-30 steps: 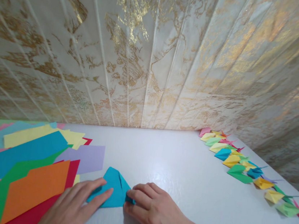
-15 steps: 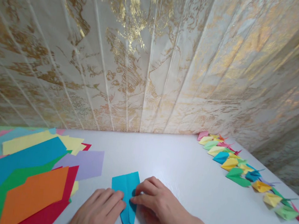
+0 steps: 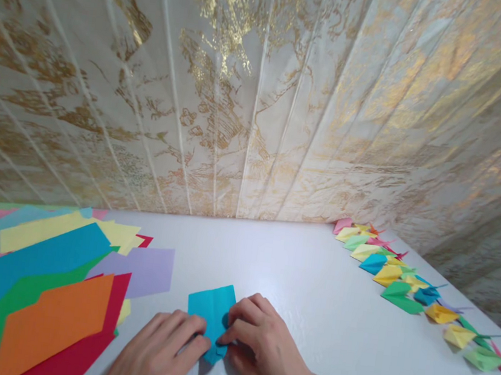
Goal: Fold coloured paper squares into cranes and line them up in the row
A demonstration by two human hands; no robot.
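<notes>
A small folded sheet of blue origami paper [image 3: 212, 304] lies on the white table between my hands. Its upper part is flat with a crease down the middle, and the lower end is folded up into a short, blunt edge. Curled over its lower left side, the fingers of my left hand [image 3: 162, 347] hold the sheet down, while the thumb lies apart below it. My right hand [image 3: 259, 340] is closed at the lower right edge, with its fingertips pressing the folded part. Both hands hide portions of the paper's sides.
Loose coloured sheets lie on the left, among them an orange sheet [image 3: 58, 322], a blue sheet [image 3: 45, 259] and a lilac sheet [image 3: 149, 272]. Several folded paper figures, including a green one [image 3: 401, 297], line the right edge. Behind the table [image 3: 294, 278] hangs a gold-patterned curtain [image 3: 231, 118].
The pointed lower end of the blue paper has been folded upward, making the sheet shorter. My left thumb has come off its tip. The view has shifted slightly.
</notes>
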